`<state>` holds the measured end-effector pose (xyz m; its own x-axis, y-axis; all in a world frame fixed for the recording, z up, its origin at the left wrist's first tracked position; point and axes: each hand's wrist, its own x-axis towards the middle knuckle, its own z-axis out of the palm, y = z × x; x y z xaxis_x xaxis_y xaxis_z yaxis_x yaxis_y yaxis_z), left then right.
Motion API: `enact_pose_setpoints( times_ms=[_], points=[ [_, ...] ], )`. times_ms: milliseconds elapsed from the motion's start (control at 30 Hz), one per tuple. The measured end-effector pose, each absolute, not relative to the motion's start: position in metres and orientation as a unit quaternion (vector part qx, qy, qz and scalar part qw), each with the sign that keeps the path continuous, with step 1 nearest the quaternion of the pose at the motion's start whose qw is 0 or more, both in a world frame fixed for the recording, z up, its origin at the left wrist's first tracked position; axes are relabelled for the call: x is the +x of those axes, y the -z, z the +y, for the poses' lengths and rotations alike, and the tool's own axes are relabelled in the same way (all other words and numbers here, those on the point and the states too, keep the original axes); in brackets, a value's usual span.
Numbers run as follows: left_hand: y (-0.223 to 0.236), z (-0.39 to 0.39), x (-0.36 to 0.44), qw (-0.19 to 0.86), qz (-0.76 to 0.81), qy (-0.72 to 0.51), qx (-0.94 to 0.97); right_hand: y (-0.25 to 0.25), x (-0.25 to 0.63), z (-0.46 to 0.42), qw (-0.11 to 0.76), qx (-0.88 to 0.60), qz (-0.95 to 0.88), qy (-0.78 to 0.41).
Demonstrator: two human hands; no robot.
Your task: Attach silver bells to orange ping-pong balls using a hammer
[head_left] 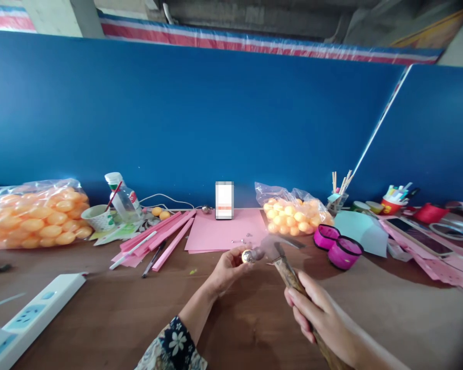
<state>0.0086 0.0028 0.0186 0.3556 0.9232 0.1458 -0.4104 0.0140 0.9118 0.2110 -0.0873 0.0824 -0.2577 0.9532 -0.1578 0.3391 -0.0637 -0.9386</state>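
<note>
My left hand (231, 264) pinches a small, shiny, silver-and-yellowish round piece (248, 256) above the brown table. My right hand (316, 308) is wrapped around the wooden handle of a hammer (289, 275). The hammer's head is blurred and lies right beside the round piece; I cannot tell whether the two touch. Just behind them are pink sheets (216, 231) with a few tiny metal bits (238, 241) on top. A phone-like upright object (224, 200), its screen blurred out, stands at the back of the sheets.
Clear bags of orange balls stand left (42, 218) and right (289, 213). Pink strips (165, 231), a paper cup (98, 218) and a plastic bottle (123, 198) are left of centre. Magenta round containers (345, 252) sit on the right. A power strip (42, 308) lies front left.
</note>
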Motion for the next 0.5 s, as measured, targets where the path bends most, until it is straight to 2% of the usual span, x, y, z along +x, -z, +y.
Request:
enact_pose_setpoints(
  times_ms=[500],
  points=[
    [-0.0173, 0.0062, 0.0118, 0.644, 0.301, -0.499, 0.495, -0.0821, 0.2135, -0.0902, 0.313, -0.529, -0.621, -0.486]
  ],
)
